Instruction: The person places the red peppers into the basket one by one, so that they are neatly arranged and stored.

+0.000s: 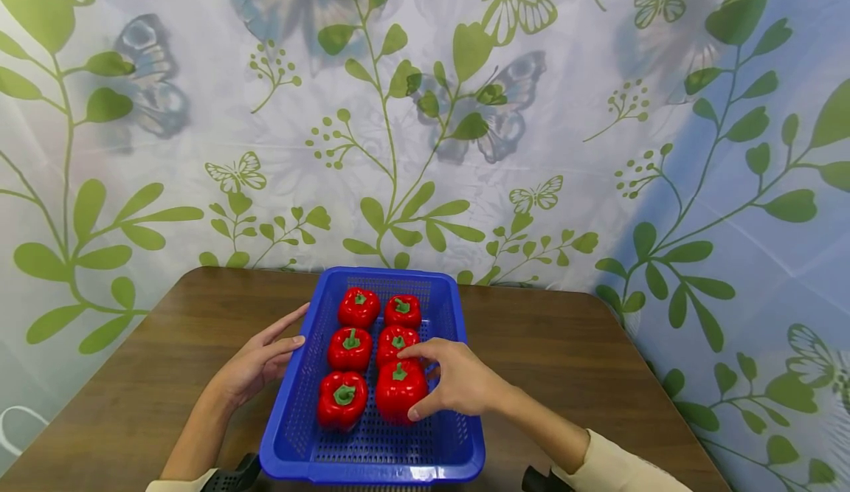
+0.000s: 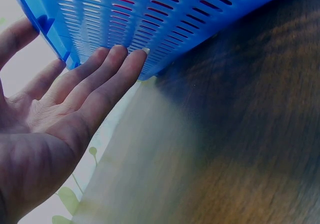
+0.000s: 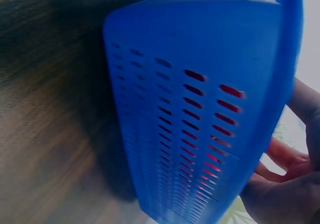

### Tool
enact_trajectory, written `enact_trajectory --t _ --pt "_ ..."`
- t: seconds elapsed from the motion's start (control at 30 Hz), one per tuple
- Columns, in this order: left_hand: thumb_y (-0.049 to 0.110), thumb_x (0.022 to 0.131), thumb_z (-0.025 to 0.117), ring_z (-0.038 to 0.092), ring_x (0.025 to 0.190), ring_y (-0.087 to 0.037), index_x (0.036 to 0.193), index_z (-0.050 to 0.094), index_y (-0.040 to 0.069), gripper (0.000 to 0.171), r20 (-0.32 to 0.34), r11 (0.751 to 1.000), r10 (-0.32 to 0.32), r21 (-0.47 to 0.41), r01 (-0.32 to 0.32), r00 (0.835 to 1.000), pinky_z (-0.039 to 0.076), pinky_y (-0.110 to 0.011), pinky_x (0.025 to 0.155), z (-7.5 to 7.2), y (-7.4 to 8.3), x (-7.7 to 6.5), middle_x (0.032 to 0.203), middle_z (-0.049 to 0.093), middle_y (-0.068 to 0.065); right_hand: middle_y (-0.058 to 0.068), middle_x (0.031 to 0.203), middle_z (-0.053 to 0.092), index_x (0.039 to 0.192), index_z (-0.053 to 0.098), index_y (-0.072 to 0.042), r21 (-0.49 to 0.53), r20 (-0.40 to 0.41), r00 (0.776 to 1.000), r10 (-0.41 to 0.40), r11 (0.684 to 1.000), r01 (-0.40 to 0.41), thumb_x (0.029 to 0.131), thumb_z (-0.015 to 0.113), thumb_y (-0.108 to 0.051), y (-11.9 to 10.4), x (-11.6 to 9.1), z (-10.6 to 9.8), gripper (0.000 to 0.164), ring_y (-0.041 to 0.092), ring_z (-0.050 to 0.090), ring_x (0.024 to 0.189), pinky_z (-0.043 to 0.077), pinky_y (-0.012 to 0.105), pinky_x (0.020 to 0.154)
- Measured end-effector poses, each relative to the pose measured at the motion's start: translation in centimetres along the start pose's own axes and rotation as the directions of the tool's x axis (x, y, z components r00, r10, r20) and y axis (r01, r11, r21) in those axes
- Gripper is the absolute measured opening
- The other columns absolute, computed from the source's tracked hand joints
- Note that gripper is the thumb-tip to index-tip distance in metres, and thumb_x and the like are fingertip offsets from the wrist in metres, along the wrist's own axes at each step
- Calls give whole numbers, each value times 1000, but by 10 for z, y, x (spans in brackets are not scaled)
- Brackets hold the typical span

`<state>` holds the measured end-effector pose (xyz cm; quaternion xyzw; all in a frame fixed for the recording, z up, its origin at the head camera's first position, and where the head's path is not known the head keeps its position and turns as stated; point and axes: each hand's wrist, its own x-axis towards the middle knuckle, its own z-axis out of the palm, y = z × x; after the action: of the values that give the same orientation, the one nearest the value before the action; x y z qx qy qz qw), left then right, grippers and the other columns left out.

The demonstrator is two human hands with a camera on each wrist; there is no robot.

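A blue slotted plastic basket [image 1: 292, 470] holds several glossy red bell peppers with green stems, set in two columns. My right hand [image 1: 458, 378] reaches over the basket's right rim and grips the front right bell pepper [image 1: 401, 392], thumb low on its near side and a finger across its top. In the right wrist view the basket's wall hides most of that grip. Against the left side of the basket rests my left hand [image 1: 255, 363], its thumb at the rim. The left wrist view shows its long fingers [image 2: 107, 84] stretched out along the slotted wall.
Under the basket is a brown wooden table [image 1: 551, 359]. A curtain [image 1: 425, 145] printed with green leaves and butterflies hangs behind the table's far edge. Other bell peppers, such as the front left pepper [image 1: 341, 403], sit close to the gripped one.
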<state>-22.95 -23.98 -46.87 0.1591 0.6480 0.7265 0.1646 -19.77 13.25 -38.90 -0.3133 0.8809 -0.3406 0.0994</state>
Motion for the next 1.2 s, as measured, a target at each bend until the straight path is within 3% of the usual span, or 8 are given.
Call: enact_trajectory --t 0.17,0.4,0.83,1.2 --pt "19 108 47 68 120 -30 164 17 22 64 -5 1000 0 10 0 1000 57 -43 95 0 0 0 142 62 -10 -1 126 67 131 68 -17 -49 3 999 -36 998 36 66 96 -31 6 2 5 72 12 61 107 57 30 86" --pt "20 108 47 67 121 -30 164 17 22 64 -10 1000 -7 18 7 1000 57 -43 96 1 1 0 144 60 -11 -4 127 69 130 68 -16 -96 -2 996 -89 991 88 65 97 -31 10 4 10 73 11 62 111 55 35 95" --pt "21 108 48 67 122 -30 164 18 22 64 -13 1000 -8 21 9 1000 57 -43 97 2 2 0 145 59 -12 -8 130 68 132 66 -20 -162 -16 998 -53 986 49 65 97 -34 10 3 18 75 12 62 121 52 35 102" --pt "20 107 49 67 121 -30 164 19 22 64 -20 1000 -6 21 6 1000 57 -44 95 2 2 -1 143 61 -10 -7 129 67 131 66 -23 -226 -39 998 -46 974 36 64 96 -39 12 2 22 75 15 61 122 51 42 103"
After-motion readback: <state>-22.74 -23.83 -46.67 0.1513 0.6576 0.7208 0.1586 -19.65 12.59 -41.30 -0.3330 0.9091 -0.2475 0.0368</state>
